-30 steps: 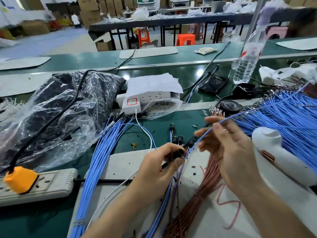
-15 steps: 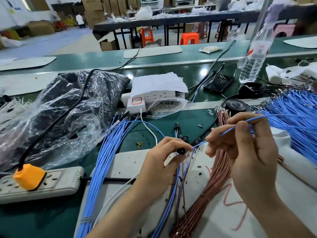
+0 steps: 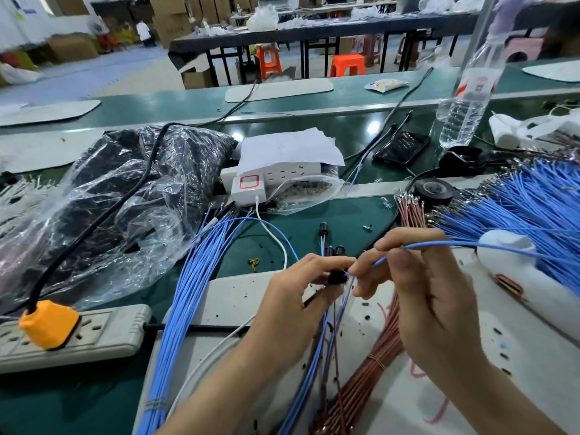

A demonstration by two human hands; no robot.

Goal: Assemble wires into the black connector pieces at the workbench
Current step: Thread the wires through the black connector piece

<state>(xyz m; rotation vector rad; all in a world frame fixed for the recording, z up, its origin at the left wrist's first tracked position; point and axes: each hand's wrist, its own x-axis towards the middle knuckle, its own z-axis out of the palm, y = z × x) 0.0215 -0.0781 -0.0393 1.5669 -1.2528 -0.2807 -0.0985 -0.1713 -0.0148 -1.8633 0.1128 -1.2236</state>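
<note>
My left hand (image 3: 298, 296) pinches a small black connector piece (image 3: 336, 277) over the pale work mat (image 3: 232, 299). My right hand (image 3: 420, 293) pinches a single blue wire (image 3: 439, 244) near its tip, and that tip touches the connector's end. The wire runs off to the right over a white tool (image 3: 533, 277). Finished blue and brown leads hang down from my left hand. Three black connectors with wires (image 3: 329, 246) lie just beyond my fingers.
A fan of loose blue wires (image 3: 533, 202) lies at right, a brown wire bundle (image 3: 370, 372) below my hands, a long blue bundle (image 3: 191, 293) at left. A power strip with an orange plug (image 3: 47, 324), a plastic bag (image 3: 110, 199), black tape (image 3: 434, 191), a phone (image 3: 401, 147) and a water bottle (image 3: 467, 98) surround them.
My right hand has come in toward my left, bringing the blue wire's tip from a small gap up to the connector's end. My left hand has kept its hold on the connector.
</note>
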